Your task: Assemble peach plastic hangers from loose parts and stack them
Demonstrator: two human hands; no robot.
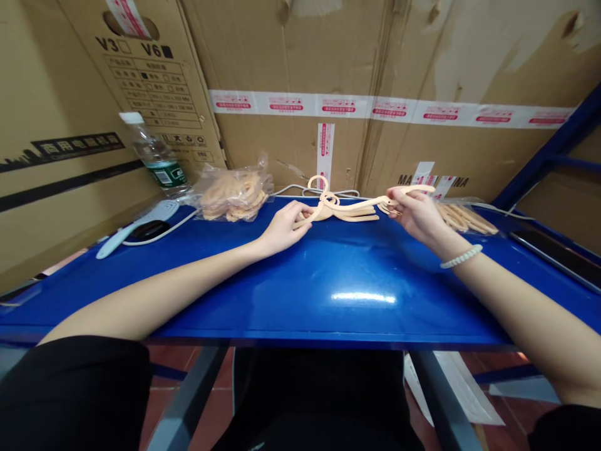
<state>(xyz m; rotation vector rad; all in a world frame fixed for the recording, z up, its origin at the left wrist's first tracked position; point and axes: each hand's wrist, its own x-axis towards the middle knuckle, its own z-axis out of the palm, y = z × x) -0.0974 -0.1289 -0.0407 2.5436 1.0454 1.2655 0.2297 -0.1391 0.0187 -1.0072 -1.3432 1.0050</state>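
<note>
At a blue table (282,300), a person's left hand (286,227) at eleven o'clock from the tabletop's center pinches one end of a beige looped piece (361,205), fingers nearly closed. The piece lies at twelve o'clock, stretching between both hands. At two o'clock, the right hand (416,210), fingers curled close together, holds a slender beige strip (417,188); whether it also grips the looped piece's far end cannot be told. Bagged beige rings (232,194) and a water bottle (162,163) sit near ten, a dark phone (558,255) at three.
</note>
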